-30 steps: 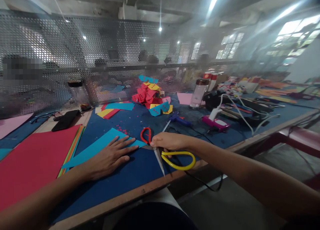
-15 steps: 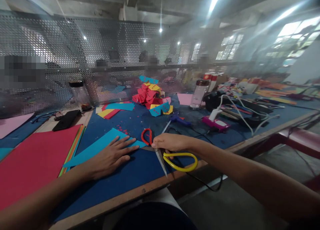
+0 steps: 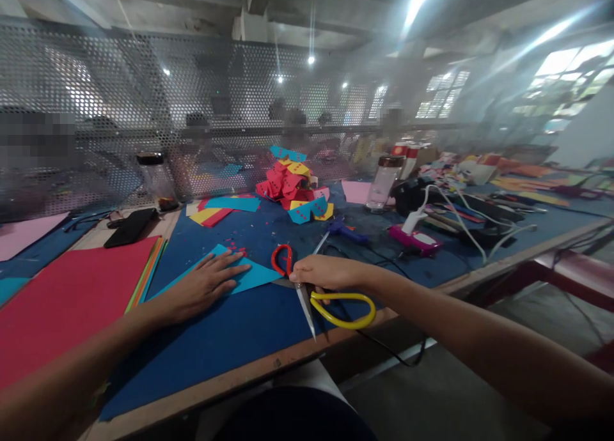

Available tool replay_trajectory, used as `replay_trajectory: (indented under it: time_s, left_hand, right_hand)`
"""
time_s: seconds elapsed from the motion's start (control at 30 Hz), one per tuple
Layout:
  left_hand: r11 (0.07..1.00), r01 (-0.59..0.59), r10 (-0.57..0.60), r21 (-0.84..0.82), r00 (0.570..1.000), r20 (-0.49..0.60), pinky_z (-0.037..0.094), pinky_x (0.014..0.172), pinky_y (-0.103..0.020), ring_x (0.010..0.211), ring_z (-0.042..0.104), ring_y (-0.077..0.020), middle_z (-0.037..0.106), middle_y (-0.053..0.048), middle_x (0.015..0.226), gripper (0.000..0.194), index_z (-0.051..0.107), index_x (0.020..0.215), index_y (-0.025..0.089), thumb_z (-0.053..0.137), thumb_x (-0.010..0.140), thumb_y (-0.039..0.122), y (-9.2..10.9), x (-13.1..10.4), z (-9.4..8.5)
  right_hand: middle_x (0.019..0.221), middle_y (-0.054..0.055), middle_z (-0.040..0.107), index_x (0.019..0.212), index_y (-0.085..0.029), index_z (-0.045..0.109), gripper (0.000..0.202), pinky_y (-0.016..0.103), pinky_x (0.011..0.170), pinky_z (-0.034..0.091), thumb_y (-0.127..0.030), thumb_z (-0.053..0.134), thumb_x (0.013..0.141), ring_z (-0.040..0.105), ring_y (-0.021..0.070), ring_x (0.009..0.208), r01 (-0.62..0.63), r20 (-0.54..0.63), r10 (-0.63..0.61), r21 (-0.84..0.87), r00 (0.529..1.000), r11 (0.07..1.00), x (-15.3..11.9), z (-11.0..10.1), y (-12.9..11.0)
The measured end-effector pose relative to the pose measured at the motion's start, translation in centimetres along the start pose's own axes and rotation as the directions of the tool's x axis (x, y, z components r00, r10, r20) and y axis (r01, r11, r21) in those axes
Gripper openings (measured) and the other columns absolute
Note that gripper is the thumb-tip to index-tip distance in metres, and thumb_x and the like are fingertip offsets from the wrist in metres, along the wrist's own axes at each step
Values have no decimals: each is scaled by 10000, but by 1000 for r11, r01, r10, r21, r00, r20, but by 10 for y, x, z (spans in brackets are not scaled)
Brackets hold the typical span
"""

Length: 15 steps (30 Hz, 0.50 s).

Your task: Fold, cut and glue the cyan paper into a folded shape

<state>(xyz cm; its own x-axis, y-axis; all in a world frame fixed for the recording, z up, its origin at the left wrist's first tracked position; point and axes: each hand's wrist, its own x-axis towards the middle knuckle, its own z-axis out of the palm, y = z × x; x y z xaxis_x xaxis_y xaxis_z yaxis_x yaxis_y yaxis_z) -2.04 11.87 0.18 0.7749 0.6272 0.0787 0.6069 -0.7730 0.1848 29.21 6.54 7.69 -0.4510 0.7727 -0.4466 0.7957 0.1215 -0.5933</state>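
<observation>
1. Where the blue table [image 3: 230, 339] ends nearest the camera, its wooden edge cuts across a dark shape below that is too dim to make out.
2. Just beyond that edge, the right hand [image 3: 326, 273] is closed around the yellow-handled scissors [image 3: 336, 303]; the blades point toward the table edge, and the fingers hide the pivot.
3. Left of the scissors, the left hand [image 3: 204, 284] lies flat with fingers spread on the cyan paper sheet [image 3: 249, 275], covering much of it.
4. Touching the far side of the yellow-handled scissors is a pair of red-handled scissors [image 3: 281, 260], partly hidden by the right hand.
5. Farther left of the scissors, a red paper stack [image 3: 62, 294] runs out of view.
6. Beyond the scissors sit a heap of folded paper pieces [image 3: 290, 188] and a clear jar [image 3: 382, 182], its contents unclear.
</observation>
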Motion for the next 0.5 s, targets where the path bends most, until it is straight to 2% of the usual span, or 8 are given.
replay_trajectory:
  time_s: [0.13, 0.27, 0.5]
  left_hand:
    - [1000, 5, -5, 9, 1000, 18, 151, 1249, -582, 1547, 241, -279, 296, -9, 1678, 502, 350, 1570, 381, 247, 1093, 499, 4, -1, -2]
    - [1000, 16, -16, 16, 999, 29, 159, 1254, -563, 1550, 232, -279, 285, 12, 1681, 507, 336, 1574, 402, 236, 1090, 514, 6, -1, -5]
    - [999, 14, -14, 36, 1000, 8, 166, 1247, -581, 1545, 249, -288, 286, 14, 1680, 497, 348, 1566, 410, 255, 1089, 513, 1, 0, 2]
  right_hand:
    - [560, -69, 445, 722, -202, 417, 331, 209, 499, 321, -350, 425, 1018, 426, 76, 429, -12, -14, 12, 8, 1000, 1000, 5, 2, -6]
    - [559, -67, 444, 714, -201, 413, 334, 199, 487, 313, -343, 431, 1015, 470, 80, 444, -25, -20, 25, 18, 999, 1000, 11, 3, -5]
    - [540, -75, 429, 735, -200, 432, 316, 198, 474, 319, -359, 430, 1008, 455, 83, 431, 10, 10, -11, 51, 1000, 999, 6, 3, -5]
